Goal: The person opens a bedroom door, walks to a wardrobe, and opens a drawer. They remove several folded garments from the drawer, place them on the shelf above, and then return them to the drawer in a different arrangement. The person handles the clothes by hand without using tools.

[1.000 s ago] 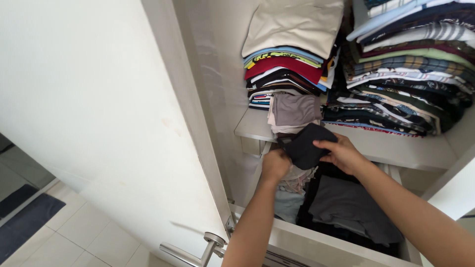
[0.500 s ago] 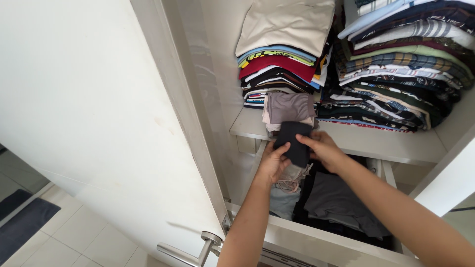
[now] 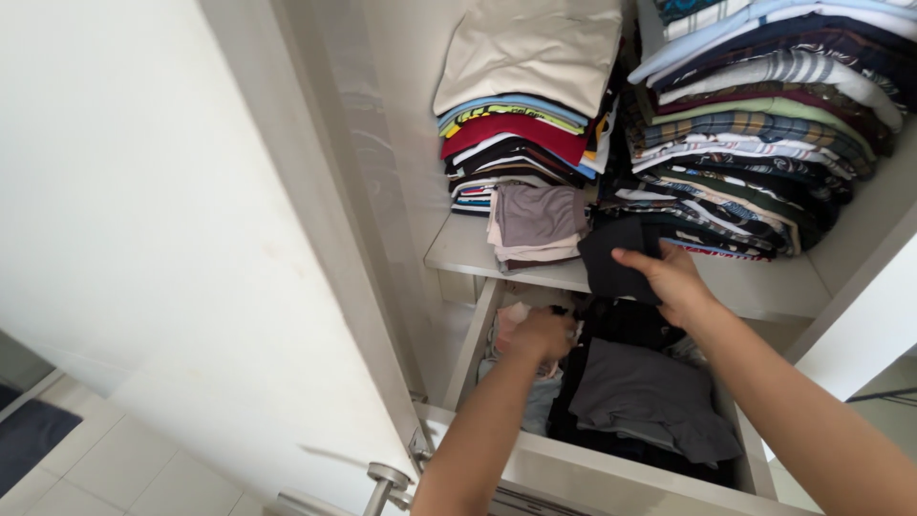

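My right hand (image 3: 671, 280) grips a folded black garment (image 3: 614, 264) just above the front lip of the white wardrobe shelf (image 3: 755, 287), beside a small pile of folded grey and pink clothes (image 3: 535, 225). My left hand (image 3: 541, 334) is down in the open drawer (image 3: 611, 468), fingers curled over the pink and pale clothes (image 3: 513, 325) at its left side; what it grips is not clear. A folded grey garment (image 3: 645, 392) lies in the drawer's middle over dark clothes.
Two tall stacks of folded shirts stand on the shelf, left stack (image 3: 521, 115) topped by a beige one, right stack (image 3: 755, 124) mostly striped and checked. The open white wardrobe door (image 3: 172, 220) fills the left, its metal handle (image 3: 382, 483) low. Tiled floor and dark mat (image 3: 29, 435) lie below.
The black garment moved right and up toward the shelf in my right hand alone. My left hand let go of it and dropped into the drawer's left side.
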